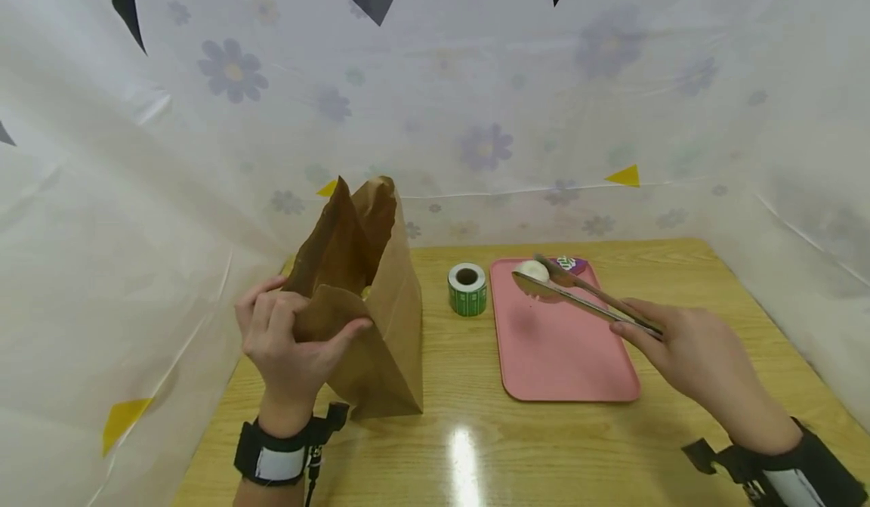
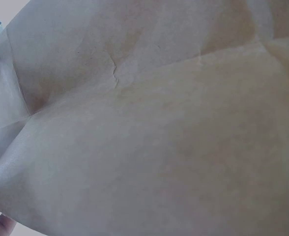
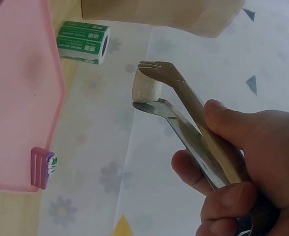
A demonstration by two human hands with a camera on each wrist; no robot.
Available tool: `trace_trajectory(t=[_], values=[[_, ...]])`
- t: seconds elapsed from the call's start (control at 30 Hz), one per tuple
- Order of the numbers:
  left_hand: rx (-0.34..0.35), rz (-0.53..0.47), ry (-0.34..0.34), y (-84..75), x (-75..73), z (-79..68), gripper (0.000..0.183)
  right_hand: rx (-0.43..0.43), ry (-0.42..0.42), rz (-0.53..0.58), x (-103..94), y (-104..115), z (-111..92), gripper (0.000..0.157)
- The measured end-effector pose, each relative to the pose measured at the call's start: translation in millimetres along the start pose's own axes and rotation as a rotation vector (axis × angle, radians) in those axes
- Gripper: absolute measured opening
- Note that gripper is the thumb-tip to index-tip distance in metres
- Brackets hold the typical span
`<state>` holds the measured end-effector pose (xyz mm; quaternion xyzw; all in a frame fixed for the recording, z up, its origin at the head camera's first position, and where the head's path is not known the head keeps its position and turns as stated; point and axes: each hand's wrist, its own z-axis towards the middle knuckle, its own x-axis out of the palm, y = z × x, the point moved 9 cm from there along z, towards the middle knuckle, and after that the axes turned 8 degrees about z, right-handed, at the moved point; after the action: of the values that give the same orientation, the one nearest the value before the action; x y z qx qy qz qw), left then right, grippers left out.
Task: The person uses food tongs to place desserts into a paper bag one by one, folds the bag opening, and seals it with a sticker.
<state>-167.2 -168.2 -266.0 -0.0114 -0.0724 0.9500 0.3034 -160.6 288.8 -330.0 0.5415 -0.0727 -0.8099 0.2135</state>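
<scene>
My left hand [image 1: 282, 333] grips the near left rim of an open brown paper bag [image 1: 401, 318], its thumb laid over the edge. The bag stands upright and its brown paper [image 2: 159, 147] fills most of the left wrist view. In my right hand [image 1: 700, 348] is a pair of metal tongs [image 3: 193, 113]. Their tips pinch a small white rounded piece [image 3: 146, 88], perhaps a marshmallow. Seen from the head, this piece is over the far left part of a pink tray [image 1: 571, 356], raised above it.
A roll of green-and-white labels [image 1: 467, 290] stands between bag and tray. At the tray's far edge lies a small purple item [image 1: 571, 264] with white and green on top. White flowered sheeting [image 1: 476, 99] surrounds the wooden table [image 1: 462, 386].
</scene>
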Motion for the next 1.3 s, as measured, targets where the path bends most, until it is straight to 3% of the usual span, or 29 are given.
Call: trace_trajectory(t=[0.53, 0.73, 0.97, 1.3], values=[[-0.001, -0.004, -0.005, -1.2, -0.5, 1.6, 0.082, -0.227, -0.221, 0.073, -23.6, 58, 25, 0.045], [0.005, -0.004, -0.006, -1.7, -0.3, 1.2, 0.081, -0.275, -0.244, 0.104, -29.4, 76, 34, 0.057], [0.005, -0.003, -0.003, -1.0, -1.0, 0.4, 0.081, -0.349, -0.28, 0.154, -38.5, 103, 45, 0.039], [0.0, -0.007, 0.001, -0.7, -0.2, 0.8, 0.082, -0.434, -0.329, 0.264, -47.2, 143, 59, 0.059]])
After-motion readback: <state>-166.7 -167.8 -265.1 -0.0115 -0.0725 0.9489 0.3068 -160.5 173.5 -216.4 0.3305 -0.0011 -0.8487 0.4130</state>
